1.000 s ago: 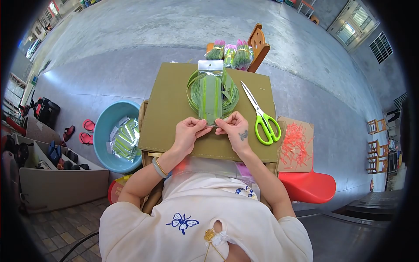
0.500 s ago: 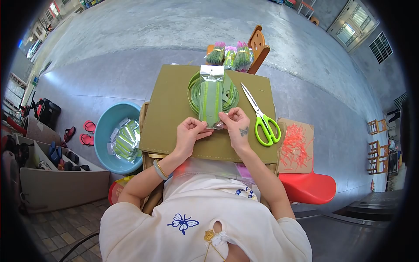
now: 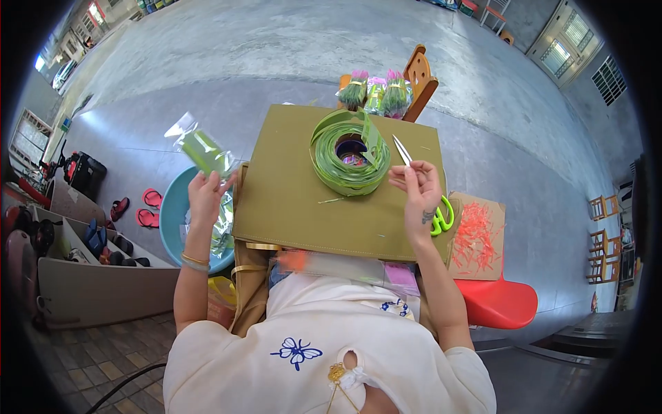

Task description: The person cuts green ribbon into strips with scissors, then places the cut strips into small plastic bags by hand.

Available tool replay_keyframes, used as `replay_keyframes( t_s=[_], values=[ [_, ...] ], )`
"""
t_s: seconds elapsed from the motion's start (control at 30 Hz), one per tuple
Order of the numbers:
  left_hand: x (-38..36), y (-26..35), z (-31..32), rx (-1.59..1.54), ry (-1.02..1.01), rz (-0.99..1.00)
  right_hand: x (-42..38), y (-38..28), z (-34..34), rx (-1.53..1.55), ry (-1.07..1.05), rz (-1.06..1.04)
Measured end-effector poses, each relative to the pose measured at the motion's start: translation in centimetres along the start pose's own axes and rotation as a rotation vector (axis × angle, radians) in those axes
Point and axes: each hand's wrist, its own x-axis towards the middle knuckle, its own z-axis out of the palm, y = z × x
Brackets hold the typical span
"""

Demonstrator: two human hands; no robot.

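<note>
My left hand [image 3: 205, 200] is closed on the lower end of a clear plastic packet [image 3: 205, 153] with green strips inside. It holds the packet tilted above the blue basin [image 3: 174, 231], left of the table. Over the table's right side, my right hand [image 3: 422, 190] is empty, its fingers loosely bent and apart. Beneath that hand lies a pair of scissors [image 3: 447, 218] with green handles, partly covered by it. A roll of green ribbon [image 3: 329, 165] sits on the olive table mat [image 3: 289, 214], its loose end folded over the top.
Similar packets [image 3: 223, 224] lie in the basin. Orange-red strips [image 3: 476, 238] cover cardboard on a red chair [image 3: 500, 303] at right. Bundles with pink tips [image 3: 395, 93] stand on a wooden chair [image 3: 419, 79] beyond the table. Pink slippers [image 3: 147, 217] lie on the floor at left.
My left hand has carried the packet from the table leftward to above the basin. My right hand has let go of it and moved right over the scissors. The ribbon roll is now uncovered.
</note>
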Motion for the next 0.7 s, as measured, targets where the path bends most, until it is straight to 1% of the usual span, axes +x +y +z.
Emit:
replay_keyframes(
  t_s=[0.03, 0.07, 0.1, 0.13, 0.17, 0.2, 0.27, 0.33, 0.37, 0.47, 0.53, 0.63, 0.7],
  values=[
    [0.0, -1.4, -3.5, 0.013, 0.152, -0.034, 0.8, 0.5, -1.5, -0.098, 0.061, -0.062],
    [-0.7, -2.5, -6.0, 0.089, 0.265, -0.186, 1.4, 1.1, -3.2, -0.196, 0.122, -0.123],
    [-1.4, -3.7, -8.5, 0.165, 0.379, -0.338, 1.8, 1.0, -4.5, -0.397, 0.139, -0.152],
    [-2.0, -6.9, -12.2, 0.17, 0.458, -0.373, 2.1, 0.8, -5.7, -0.6, 0.151, -0.178],
    [-2.1, -9.2, -14.4, 0.174, 0.54, -0.409, 2.4, 0.7, -6.8, -0.802, 0.16, -0.203],
    [-2.0, -9.0, -13.3, 0.465, 0.588, -0.226, 2.4, 0.9, -7.8, -0.931, 0.111, -0.205],
    [-3.0, -7.6, -7.7, 1.032, 0.664, 0.156, 1.8, 1.5, -9.4, -1.194, -0.008, -0.205],
    [-2.9, -3.2, -0.3, 0.999, 0.237, 0.463, 1.0, 1.4, -9.3, -1.298, -0.089, -0.131],
    [-2.3, -2.3, 2.4, 1.016, 0.054, 0.529, 0.7, 1.4, -9.1, -1.345, -0.127, -0.095],
    [-1.3, -0.5, 9.7, 1.09, -0.457, 0.712, -0.1, 2.4, -8.6, -1.378, -0.03, -0.178],
    [-0.6, -1.2, 13.1, 1.159, -0.609, 0.78, -0.4, 2.1, -8.1, -1.344, -0.005, -0.162],
    [-0.2, -2.5, 14.7, 1.354, -0.58, 0.728, -0.7, 1.1, -7.9, -1.347, -0.026, -0.1],
    [0.1, -2.5, 14.3, 1.428, -0.539, 0.902, -0.6, 0.8, -8.1, -1.334, -0.053, -0.037]
  ],
)
